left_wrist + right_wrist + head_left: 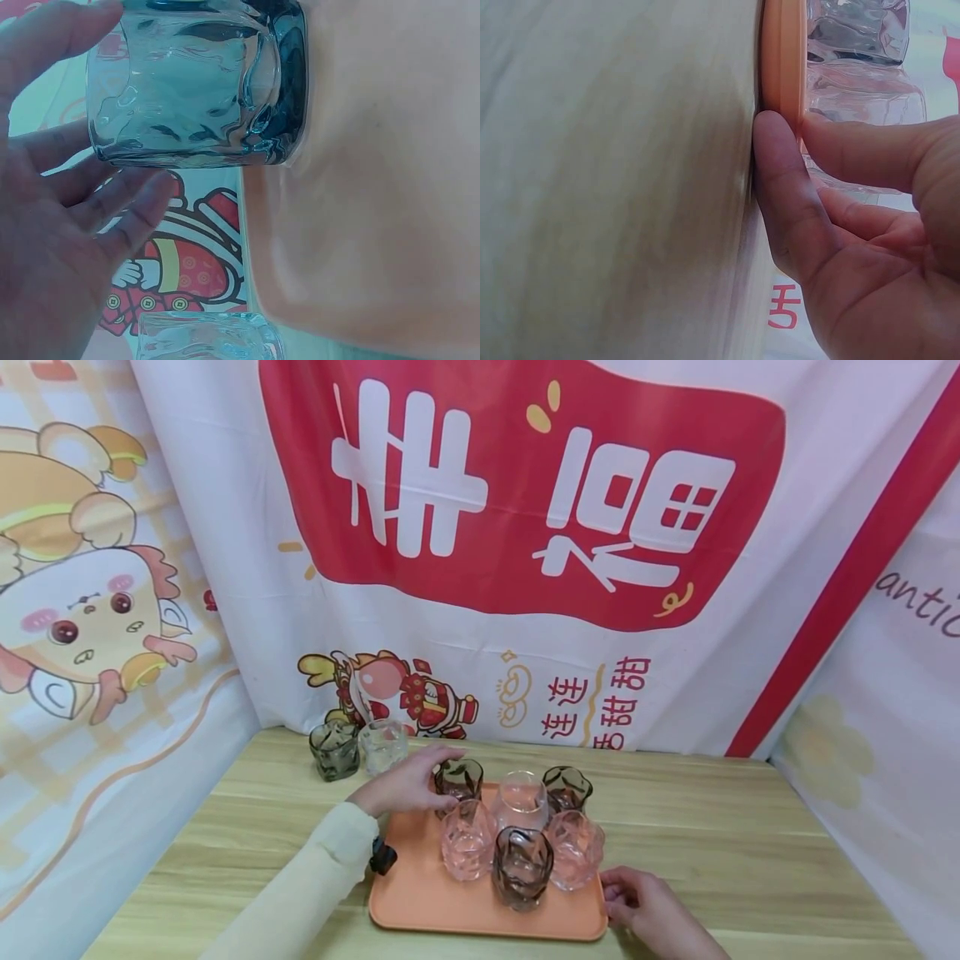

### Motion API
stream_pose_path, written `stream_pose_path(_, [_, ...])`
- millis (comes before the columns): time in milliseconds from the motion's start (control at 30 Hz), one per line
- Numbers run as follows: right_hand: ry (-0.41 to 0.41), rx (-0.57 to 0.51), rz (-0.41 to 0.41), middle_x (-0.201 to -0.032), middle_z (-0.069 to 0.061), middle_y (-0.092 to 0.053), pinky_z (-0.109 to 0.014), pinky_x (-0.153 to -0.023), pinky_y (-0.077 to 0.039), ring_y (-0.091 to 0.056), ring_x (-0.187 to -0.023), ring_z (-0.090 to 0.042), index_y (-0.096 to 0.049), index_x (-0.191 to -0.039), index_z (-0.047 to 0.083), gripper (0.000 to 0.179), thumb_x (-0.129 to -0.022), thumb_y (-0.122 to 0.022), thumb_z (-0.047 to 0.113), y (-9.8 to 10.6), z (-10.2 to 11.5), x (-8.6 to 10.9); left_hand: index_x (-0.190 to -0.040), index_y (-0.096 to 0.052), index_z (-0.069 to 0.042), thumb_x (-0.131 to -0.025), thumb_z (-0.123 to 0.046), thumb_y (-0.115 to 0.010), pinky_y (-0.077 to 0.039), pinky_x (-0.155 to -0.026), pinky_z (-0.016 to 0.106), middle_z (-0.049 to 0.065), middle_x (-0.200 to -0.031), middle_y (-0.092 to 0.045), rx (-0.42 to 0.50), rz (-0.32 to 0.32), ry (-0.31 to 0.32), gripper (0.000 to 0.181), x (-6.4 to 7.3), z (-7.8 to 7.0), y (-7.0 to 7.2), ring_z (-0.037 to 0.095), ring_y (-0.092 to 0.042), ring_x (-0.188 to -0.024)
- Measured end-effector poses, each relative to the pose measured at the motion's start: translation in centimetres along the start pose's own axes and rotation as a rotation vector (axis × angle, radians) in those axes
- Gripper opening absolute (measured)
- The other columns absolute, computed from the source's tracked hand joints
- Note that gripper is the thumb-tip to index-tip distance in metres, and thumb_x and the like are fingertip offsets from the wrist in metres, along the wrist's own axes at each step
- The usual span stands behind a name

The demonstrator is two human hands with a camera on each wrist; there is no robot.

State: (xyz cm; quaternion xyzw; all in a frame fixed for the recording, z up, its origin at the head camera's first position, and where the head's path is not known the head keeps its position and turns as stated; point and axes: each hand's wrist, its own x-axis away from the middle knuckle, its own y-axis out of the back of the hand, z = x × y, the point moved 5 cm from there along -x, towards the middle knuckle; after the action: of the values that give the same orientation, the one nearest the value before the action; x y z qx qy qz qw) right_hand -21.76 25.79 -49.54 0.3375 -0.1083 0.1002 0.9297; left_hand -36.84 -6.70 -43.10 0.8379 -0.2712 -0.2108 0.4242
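Observation:
An orange tray [435, 910] lies on the wooden table, bearing a cluster of clear and smoky tumblers. At its back left corner, my left hand [401, 783] holds a smoky faceted glass [461, 775], thumb on the near side and fingers round the far side. The left wrist view shows this glass [195, 90] standing on the tray, the thumb near its rim. By the front right corner, my right hand [648, 906] pinches the tray's edge [784, 67], thumb over the rim and a finger at the underside.
Beyond the tray's left back corner stand another smoky glass [335, 752] and a clear glass [378, 747] on the table [720, 827]. A round clear glass [521, 802] is amid the tray's cluster, with a smoky glass [522, 870] in front. A printed cloth [675, 693] hangs behind.

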Motion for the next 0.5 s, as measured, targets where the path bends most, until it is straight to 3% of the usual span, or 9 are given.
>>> stream_pose_path(133, [-0.007, 0.008, -0.004, -0.087, -0.001, -0.065, -0.029, -0.065, -0.053, -0.059, -0.078, -0.014, -0.063, -0.11, -0.003, 0.03, -0.082, -0.07, 0.005, 0.0, 0.2, 0.0, -0.14, -0.047, -0.014, -0.077, -0.039, -0.077, -0.042, -0.105, 0.049, 0.011, -0.143, -0.047, -0.045, -0.049, 0.015, 0.075, 0.2, 0.2, 0.2, 0.031, -0.045, -0.13])
stream_pose_path(300, [0.0, 0.026, -0.006, -0.086, -0.001, -0.065, -0.028, -0.065, -0.053, -0.059, -0.078, -0.013, -0.064, -0.11, -0.002, 0.03, -0.082, -0.07, 0.007, -0.1, 0.2, -0.1, -0.134, -0.053, -0.012, -0.073, -0.043, -0.08, -0.046, -0.101, 0.046, 0.009, -0.136, -0.054, -0.145, -0.136, -0.009, 0.074, 0.7, 0.4, 0.5, 0.028, -0.053, -0.122])
stream_pose_path(500, [0.017, 0.036, -0.01, -0.086, 0.0, -0.065, -0.028, -0.066, -0.052, -0.059, -0.077, -0.013, -0.064, -0.109, -0.001, 0.03, -0.082, -0.071, 0.009, -0.1, 0.0, -0.1, -0.132, -0.056, -0.015, -0.071, -0.042, -0.081, -0.048, -0.096, 0.05, 0.008, -0.133, -0.056, -0.12, -0.228, 0.034, 0.071, 2.3, 0.2, 2.2, 0.027, -0.055, -0.118])
